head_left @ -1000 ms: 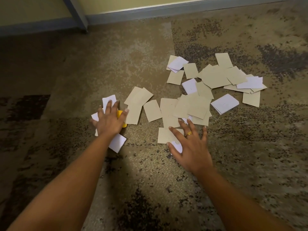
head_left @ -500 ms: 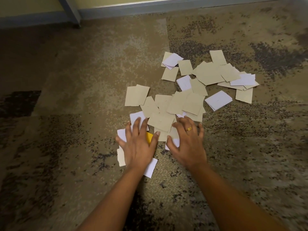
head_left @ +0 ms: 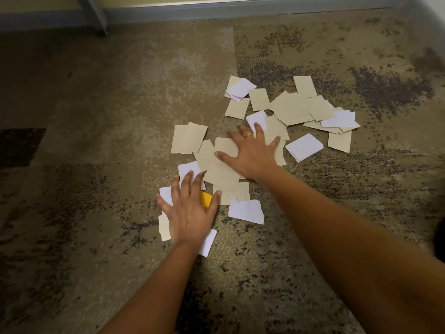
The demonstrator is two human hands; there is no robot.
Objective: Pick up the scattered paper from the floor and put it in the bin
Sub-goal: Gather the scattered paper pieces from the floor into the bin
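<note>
Several tan and white paper pieces (head_left: 291,109) lie scattered on the patterned carpet (head_left: 120,116). My left hand (head_left: 190,213) lies flat, fingers spread, on a small heap of white and tan scraps with one yellow piece (head_left: 206,199) under it. My right hand (head_left: 252,153), wearing a gold ring, is spread flat on the tan sheets (head_left: 221,169) in the middle of the pile. A white scrap (head_left: 245,210) lies loose between my two arms. No bin is in view.
A grey skirting board (head_left: 240,9) runs along the far wall, and a grey furniture leg (head_left: 96,13) stands at the back left. More white sheets (head_left: 304,147) and tan sheets lie to the right of my right hand.
My right hand has moved forward from the near edge of the pile onto the tan sheets in the middle, leaving a white scrap behind. My left hand has stayed pressed on its heap.
</note>
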